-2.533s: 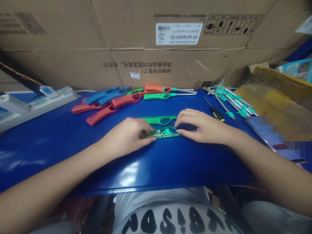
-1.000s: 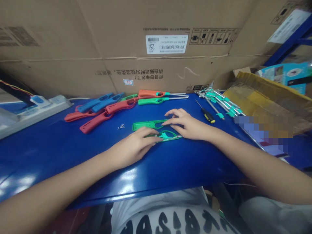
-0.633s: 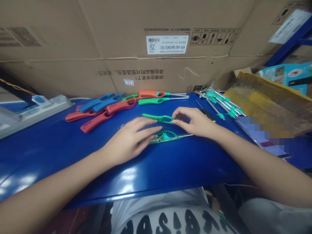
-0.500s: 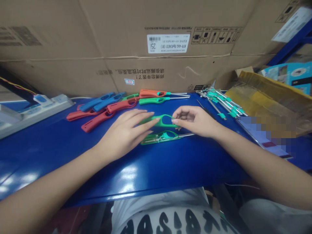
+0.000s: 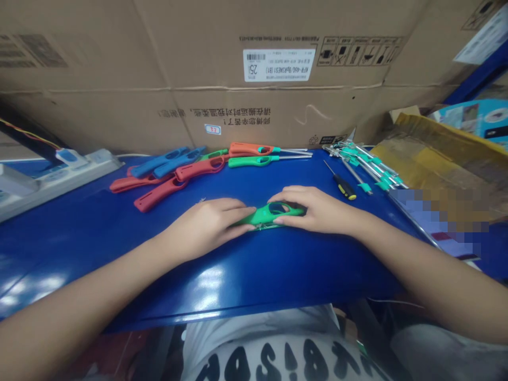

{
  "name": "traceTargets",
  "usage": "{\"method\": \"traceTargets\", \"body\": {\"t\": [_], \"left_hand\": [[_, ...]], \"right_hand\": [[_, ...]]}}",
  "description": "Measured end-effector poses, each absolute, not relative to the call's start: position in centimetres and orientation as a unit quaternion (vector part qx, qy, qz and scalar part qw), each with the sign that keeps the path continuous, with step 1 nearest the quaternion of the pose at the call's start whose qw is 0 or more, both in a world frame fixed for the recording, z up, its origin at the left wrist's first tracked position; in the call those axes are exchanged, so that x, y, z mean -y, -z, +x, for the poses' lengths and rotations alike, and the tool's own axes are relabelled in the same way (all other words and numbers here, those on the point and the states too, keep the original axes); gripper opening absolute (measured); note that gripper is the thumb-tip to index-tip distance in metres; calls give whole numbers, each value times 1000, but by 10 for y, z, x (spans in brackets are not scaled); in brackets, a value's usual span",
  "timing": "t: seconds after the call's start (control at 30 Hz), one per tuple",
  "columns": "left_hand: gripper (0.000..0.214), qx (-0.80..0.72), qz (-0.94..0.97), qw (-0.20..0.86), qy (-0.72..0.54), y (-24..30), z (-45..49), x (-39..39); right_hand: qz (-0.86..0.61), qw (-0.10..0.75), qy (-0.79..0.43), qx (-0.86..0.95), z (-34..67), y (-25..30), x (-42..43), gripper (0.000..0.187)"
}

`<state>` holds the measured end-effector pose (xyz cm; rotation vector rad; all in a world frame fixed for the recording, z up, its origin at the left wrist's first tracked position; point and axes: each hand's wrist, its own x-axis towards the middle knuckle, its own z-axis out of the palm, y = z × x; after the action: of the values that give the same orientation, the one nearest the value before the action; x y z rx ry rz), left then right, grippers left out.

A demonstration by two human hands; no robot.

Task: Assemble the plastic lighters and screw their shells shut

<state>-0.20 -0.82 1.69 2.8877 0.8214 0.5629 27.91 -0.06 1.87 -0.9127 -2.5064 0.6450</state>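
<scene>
In the middle of the blue table lies a green gas lighter (image 5: 262,215), the long-necked kind, its upper casing half resting over the lower half. A thin gap with metal and wire parts shows along its near edge. My left hand (image 5: 212,225) pinches the handle end between thumb and fingers. At the trigger-loop end, my right hand (image 5: 317,209) grips the casing from both sides. The metal tube of this lighter is hidden behind my right hand.
Behind the hands lie red casings (image 5: 161,193), blue casings (image 5: 161,163), an orange lighter (image 5: 248,148) and another green lighter (image 5: 250,161). A screwdriver (image 5: 343,186) and metal tubes with teal parts (image 5: 367,165) lie right. A power strip (image 5: 59,177) stands left, a cardboard box (image 5: 119,121) behind.
The upper green casing half has come down and nearer, onto the lower half. Both hands have moved toward me with it and closed around the two halves. The screwdriver is now uncovered.
</scene>
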Motion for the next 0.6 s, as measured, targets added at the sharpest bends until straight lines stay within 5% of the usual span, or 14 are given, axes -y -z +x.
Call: {"method": "traceTargets", "body": {"t": [0.6], "left_hand": [[28,-263,952,57,-144,-13,0,7]], "right_hand": [[-304,185,-158,921,276,-5,-3,30]]}}
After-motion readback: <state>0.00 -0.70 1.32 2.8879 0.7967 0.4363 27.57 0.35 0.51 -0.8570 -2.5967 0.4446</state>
